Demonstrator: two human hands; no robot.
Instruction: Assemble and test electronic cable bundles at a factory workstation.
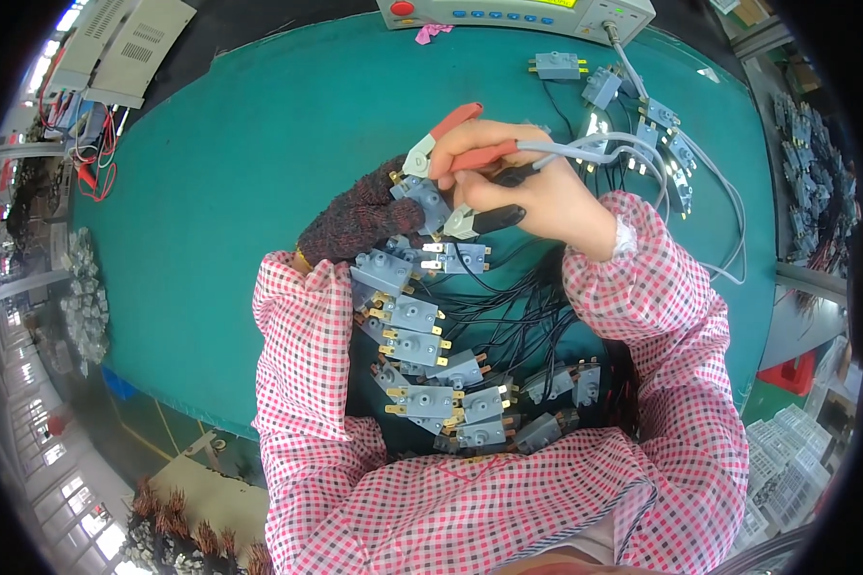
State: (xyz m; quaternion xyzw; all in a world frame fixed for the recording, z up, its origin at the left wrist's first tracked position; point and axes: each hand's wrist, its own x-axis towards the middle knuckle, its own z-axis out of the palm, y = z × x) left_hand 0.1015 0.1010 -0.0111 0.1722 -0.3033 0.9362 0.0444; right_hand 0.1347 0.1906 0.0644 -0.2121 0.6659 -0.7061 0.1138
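My left hand (355, 218), in a dark knitted glove, grips a small grey switch-like block (424, 201) with brass terminals. My bare right hand (547, 201) is closed around two test clips, one with red handles (489, 156) and one with black handles (499, 219). Both metal jaws are at the block's sides; whether each one bites on a terminal I cannot tell. Grey leads (599, 149) run from the clips over my right hand. Just below lie several similar grey blocks (412, 311) with black wires (508, 307), between my forearms.
A bench tester (508, 13) stands at the back of the green table (249, 125), its cable plugged in at the right. More wired grey blocks (660, 113) lie at the back right. A beige instrument (120, 48) with red leads sits at the far left. A red bin (789, 374) is beyond the right edge.
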